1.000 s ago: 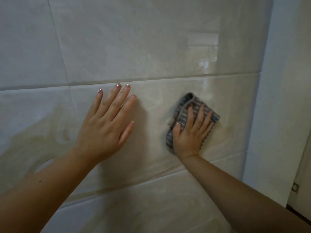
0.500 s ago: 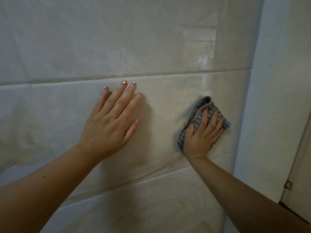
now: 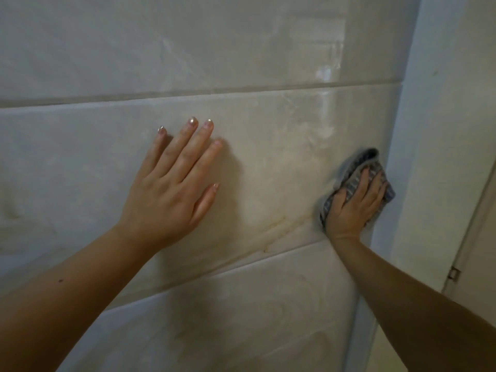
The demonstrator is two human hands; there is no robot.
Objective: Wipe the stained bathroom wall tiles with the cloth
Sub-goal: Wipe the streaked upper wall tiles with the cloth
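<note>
Glossy beige wall tiles (image 3: pixel 281 167) fill the view, with a brownish stain streak (image 3: pixel 279 224) low on the middle tile. My right hand (image 3: pixel 354 205) presses a folded grey striped cloth (image 3: pixel 359 163) flat against that tile, its fingers straight, right at the tile's right end beside the corner. My left hand (image 3: pixel 171 183) lies flat on the same tile to the left, fingers spread and straight, holding nothing. The cloth's lower part is hidden under my right hand.
A pale painted wall (image 3: pixel 442 130) meets the tiles at the corner just right of the cloth. A door edge with a small metal fitting (image 3: pixel 455 272) shows at the far right. Grout lines (image 3: pixel 188 93) run across above and below the middle tile.
My right hand has slid the cloth rightwards along the tile, from its middle to the corner edge. The left hand has stayed flat on the tile.
</note>
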